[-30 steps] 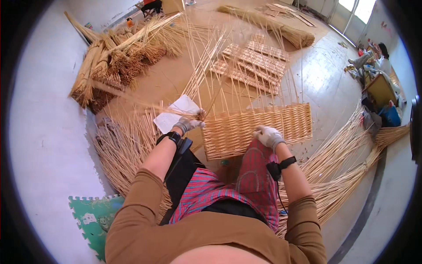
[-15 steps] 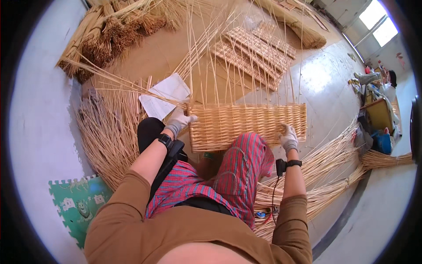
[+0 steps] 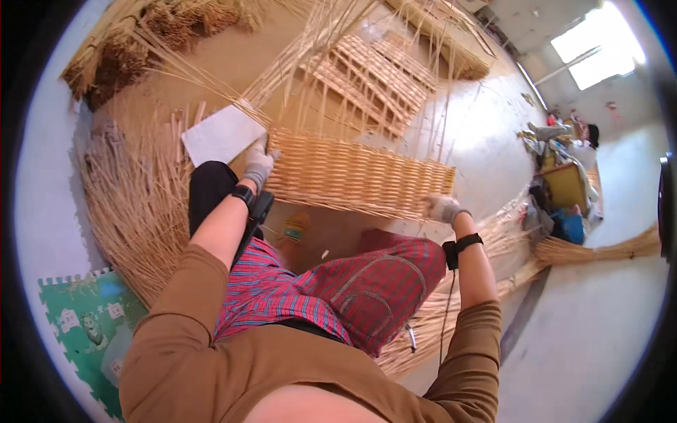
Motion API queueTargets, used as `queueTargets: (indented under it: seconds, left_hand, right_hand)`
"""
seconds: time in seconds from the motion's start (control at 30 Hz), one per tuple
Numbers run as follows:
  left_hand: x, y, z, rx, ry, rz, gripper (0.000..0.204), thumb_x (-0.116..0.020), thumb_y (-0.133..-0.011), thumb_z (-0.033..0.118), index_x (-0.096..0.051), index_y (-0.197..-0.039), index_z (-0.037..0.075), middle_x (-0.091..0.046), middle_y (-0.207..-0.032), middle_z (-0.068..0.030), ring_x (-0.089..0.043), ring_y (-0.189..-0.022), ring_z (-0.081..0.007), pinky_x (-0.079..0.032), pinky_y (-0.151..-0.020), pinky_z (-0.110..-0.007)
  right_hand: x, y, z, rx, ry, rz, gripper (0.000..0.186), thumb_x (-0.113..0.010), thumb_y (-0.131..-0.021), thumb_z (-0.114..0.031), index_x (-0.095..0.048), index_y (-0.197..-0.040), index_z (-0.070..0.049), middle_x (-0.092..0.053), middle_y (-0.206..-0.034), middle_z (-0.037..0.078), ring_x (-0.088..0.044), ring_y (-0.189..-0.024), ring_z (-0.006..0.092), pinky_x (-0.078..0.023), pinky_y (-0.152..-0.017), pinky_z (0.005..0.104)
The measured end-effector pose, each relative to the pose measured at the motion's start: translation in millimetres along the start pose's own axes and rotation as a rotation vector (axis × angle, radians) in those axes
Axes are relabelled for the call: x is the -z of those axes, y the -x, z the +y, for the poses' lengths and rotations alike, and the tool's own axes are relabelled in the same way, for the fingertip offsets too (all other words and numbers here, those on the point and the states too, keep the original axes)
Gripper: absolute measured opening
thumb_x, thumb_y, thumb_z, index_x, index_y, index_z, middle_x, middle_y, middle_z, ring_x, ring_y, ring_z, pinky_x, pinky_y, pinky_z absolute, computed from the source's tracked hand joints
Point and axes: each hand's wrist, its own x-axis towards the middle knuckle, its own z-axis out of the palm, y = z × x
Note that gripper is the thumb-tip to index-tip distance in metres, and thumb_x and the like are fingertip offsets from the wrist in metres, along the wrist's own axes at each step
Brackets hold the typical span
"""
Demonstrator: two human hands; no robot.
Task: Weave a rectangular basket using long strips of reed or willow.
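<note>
A long woven wicker panel (image 3: 360, 174) is held up in front of my knees, its loose willow rods (image 3: 331, 106) fanning away from the far edge. My left hand (image 3: 259, 163), in a pale glove, grips its left end, thumb over the woven face. At the lower right corner my right hand (image 3: 443, 208), also gloved, has its fingers closed on the edge; some fingertips are hidden or blurred. Just left of the panel lies a white sheet (image 3: 222, 134). Below the panel one of my feet shows in a yellow shoe (image 3: 296, 227).
Finished-looking woven panels (image 3: 377, 81) lie stacked beyond. Bundles of rods (image 3: 148, 39) fill the far left; loose rods (image 3: 134, 211) spread at my left and more rods (image 3: 493, 261) at my right. A green foam mat (image 3: 88, 331) and a blue container (image 3: 566, 225) stand at the sides.
The panel has lifted off my right knee and tilted, its right end lower, with both hands still on it. My right knee has swung right, and the view has turned.
</note>
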Motion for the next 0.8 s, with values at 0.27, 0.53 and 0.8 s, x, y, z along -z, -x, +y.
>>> queueTargets:
  seconds: [0.27, 0.53, 0.8]
  left_hand:
    - [10, -15, -70, -0.080, 0.065, 0.114, 0.068, -0.068, -0.090, 0.000, -0.046, -0.155, 0.003, -0.064, -0.140, -0.0180, -0.061, -0.125, -0.0283, -0.043, -0.110, -0.033]
    - [-50, -8, -28, -0.149, 0.034, -0.066, 0.062, -0.061, -0.096, -0.003, -0.044, -0.156, 0.004, -0.065, -0.137, -0.0134, -0.062, -0.121, -0.0222, -0.047, -0.106, -0.031]
    - [65, -121, 14, 0.184, -0.492, -0.194, 0.098, -0.064, -0.086, 0.079, -0.062, -0.132, -0.007, -0.069, -0.122, -0.0243, -0.064, -0.112, -0.0346, -0.052, -0.092, -0.048]
  right_hand:
    - [-5, 32, 44, -0.187, -0.314, 0.291, 0.069, -0.069, -0.088, -0.045, -0.058, -0.146, -0.009, -0.073, -0.126, 0.018, -0.068, -0.120, 0.0356, -0.052, -0.106, 0.0415]
    - [-173, -43, 160, -0.599, -1.008, 0.824, 0.092, -0.063, -0.091, -0.068, -0.045, -0.154, -0.003, -0.055, -0.148, 0.027, -0.053, -0.137, 0.0426, -0.044, -0.112, 0.0467]
    - [-144, -74, -1, -0.330, -0.899, 0.679, 0.073, -0.067, -0.094, -0.059, -0.058, -0.139, -0.002, -0.068, -0.122, 0.025, -0.065, -0.115, 0.0414, -0.051, -0.101, 0.0476]
